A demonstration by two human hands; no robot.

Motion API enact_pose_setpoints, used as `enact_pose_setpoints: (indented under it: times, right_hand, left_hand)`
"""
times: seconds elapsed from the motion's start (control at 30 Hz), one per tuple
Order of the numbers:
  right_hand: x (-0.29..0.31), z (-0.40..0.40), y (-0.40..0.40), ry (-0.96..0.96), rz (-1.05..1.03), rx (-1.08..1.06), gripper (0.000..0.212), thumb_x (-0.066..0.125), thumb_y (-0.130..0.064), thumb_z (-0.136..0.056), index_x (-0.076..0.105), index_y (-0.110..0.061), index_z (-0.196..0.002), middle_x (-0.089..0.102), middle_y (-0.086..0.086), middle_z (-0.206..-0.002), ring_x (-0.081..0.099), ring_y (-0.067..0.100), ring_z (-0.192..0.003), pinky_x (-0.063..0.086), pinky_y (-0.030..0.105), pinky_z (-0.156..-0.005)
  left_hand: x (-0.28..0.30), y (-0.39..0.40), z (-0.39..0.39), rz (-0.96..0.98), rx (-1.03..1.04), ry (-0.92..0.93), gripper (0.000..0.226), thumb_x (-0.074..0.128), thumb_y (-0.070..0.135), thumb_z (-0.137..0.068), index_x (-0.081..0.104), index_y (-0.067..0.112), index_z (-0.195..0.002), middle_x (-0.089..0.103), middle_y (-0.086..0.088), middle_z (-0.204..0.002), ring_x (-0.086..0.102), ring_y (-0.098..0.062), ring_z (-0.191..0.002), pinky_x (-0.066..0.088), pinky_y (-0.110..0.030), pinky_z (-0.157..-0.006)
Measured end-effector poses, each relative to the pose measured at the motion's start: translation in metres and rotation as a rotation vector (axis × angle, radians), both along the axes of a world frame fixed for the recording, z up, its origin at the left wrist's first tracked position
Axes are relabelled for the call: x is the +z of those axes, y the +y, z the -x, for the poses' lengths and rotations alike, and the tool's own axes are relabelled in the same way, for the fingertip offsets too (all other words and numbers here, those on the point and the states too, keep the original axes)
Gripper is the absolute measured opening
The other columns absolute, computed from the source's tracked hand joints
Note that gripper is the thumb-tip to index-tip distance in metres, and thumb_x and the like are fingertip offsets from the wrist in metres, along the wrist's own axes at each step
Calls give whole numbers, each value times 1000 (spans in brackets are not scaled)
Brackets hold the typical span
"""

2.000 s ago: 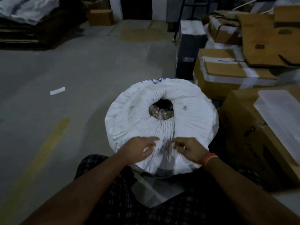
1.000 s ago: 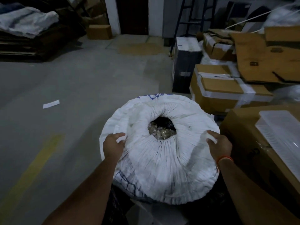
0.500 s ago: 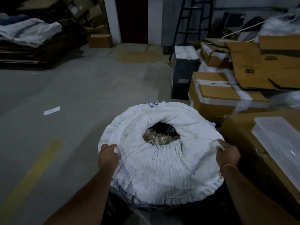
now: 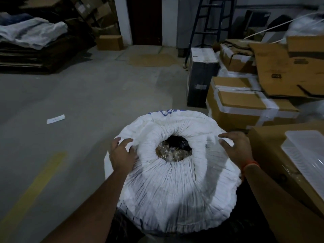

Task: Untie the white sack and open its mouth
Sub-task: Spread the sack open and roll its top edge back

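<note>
A big white woven sack (image 4: pixel 175 186) stands upright in front of me, its top gathered in pleats around a round mouth (image 4: pixel 173 149). Inside the mouth I see small clear-wrapped pieces and something dark. My left hand (image 4: pixel 121 155) lies on the sack's left shoulder, fingers spread toward the mouth. My right hand (image 4: pixel 235 146), with an orange band at the wrist, rests on the right shoulder with fingers spread. Neither hand grips the cloth.
Taped cardboard boxes (image 4: pixel 245 102) are stacked close on the right, one with a clear plastic lid (image 4: pixel 306 155) on top. A black box (image 4: pixel 201 76) and a ladder (image 4: pixel 210 20) stand behind. Bare concrete floor (image 4: pixel 70 102) with a paper scrap (image 4: pixel 55 118) lies to the left.
Both hands left the sack's near edge, gripped its left and right rim, then moved up onto the top with fingers spread. The mouth looks slightly wider.
</note>
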State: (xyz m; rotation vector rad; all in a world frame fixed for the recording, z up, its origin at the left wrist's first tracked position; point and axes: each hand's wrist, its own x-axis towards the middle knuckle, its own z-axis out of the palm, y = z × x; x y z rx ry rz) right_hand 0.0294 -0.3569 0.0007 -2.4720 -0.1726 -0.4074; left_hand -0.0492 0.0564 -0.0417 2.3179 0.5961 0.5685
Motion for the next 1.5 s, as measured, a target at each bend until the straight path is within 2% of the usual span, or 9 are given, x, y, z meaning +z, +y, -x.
enact_pose_setpoints:
  times: [0.23, 0.47, 0.63, 0.8, 0.93, 1.1, 1.27, 1.37, 1.5]
  right_hand:
    - [11, -63, 18, 305, -157, 148, 11, 72, -22, -93, 79, -16, -99, 75, -3, -104, 65, 14, -101, 48, 32, -95]
    - [-2, -87, 19, 419, -201, 159, 4, 73, -16, -91, 76, -19, -88, 74, -5, -95, 66, 14, -96, 47, 29, -86]
    - [-4, -87, 14, 506, -160, 155, 10, 77, -21, -89, 74, -21, -98, 68, -7, -94, 60, 7, -87, 47, 24, -73]
    - [-5, -100, 9, 412, 65, 129, 18, 71, -8, -90, 78, -24, -93, 69, -5, -72, 59, 11, -64, 45, 17, -63]
    - [-10, -112, 3, 362, 63, 47, 16, 69, -11, -92, 80, -23, -91, 76, 0, -99, 62, 12, -84, 45, 25, -84]
    - [-8, -110, 0, 595, -20, 246, 14, 76, -18, -89, 76, -24, -102, 70, -8, -106, 62, 14, -106, 41, 29, -93]
    - [-3, -130, 1, 253, 115, 60, 27, 66, 0, -92, 78, -14, -112, 74, 9, -114, 67, 25, -106, 41, 24, -93]
    - [0, -147, 0, 31, 207, -98, 34, 62, 2, -91, 76, -13, -118, 73, 22, -116, 69, 39, -103, 51, 35, -93]
    - [-20, -163, 5, 81, 267, -204, 32, 56, -3, -97, 73, -11, -122, 68, 25, -117, 67, 40, -97, 56, 42, -91]
  left_hand:
    - [-7, 5, -68, 88, -145, 193, 27, 69, 48, -88, 77, 35, -110, 72, -9, -124, 61, -29, -125, 46, -49, -111]
    - [-30, 18, -99, 196, -203, 389, 48, 61, 95, -55, 70, 62, -89, 67, 4, -115, 69, -25, -107, 54, -50, -103]
    - [-18, 4, -95, 243, -325, 362, 19, 87, 37, -80, 77, 32, -95, 76, 6, -114, 70, -21, -109, 56, -40, -100]
    - [-15, 1, -105, 97, -235, 300, 14, 69, 48, -75, 75, 48, -88, 77, 19, -101, 69, -16, -102, 51, -48, -102]
    - [-20, 3, -116, -13, -158, 233, 18, 64, 36, -89, 78, 43, -100, 74, 15, -114, 64, -18, -114, 38, -43, -96]
    - [-38, 13, -117, 20, -172, 222, 19, 70, 37, -91, 71, 54, -99, 74, 15, -120, 65, -18, -118, 44, -54, -105]
    - [-35, 12, -124, -165, -48, 131, 20, 68, 26, -91, 78, 35, -105, 71, 4, -108, 68, -24, -102, 39, -44, -95]
    - [-29, 14, -130, -230, 55, 25, 25, 61, 27, -91, 79, 29, -108, 70, -4, -102, 69, -30, -88, 44, -47, -91]
    - [-19, 9, -138, -262, 129, -23, 26, 70, 20, -85, 79, 34, -105, 67, -5, -107, 65, -32, -96, 37, -49, -92]
